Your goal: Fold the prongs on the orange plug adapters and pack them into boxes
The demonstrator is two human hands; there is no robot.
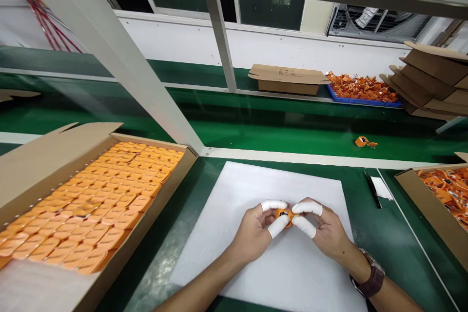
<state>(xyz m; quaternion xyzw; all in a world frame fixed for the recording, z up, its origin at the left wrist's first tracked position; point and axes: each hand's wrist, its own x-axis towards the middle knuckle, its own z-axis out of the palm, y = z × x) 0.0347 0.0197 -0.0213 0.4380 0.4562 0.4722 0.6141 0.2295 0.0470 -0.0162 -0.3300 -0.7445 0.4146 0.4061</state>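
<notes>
A small orange part is held between both hands above a white foam sheet. My left hand pinches its left side with thumb and forefinger, both wrapped in white finger covers. From the right, my right hand grips the orange piece with its covered thumb and forefinger, the fingertips of the two hands nearly meeting. Much of the piece is hidden behind the fingers. A dark-strapped watch sits on my right wrist.
An open carton of orange parts in rows stands left; another carton of loose parts is right. A pen, white paper and an orange piece lie beyond the hands. Behind are a blue tray and stacked cartons.
</notes>
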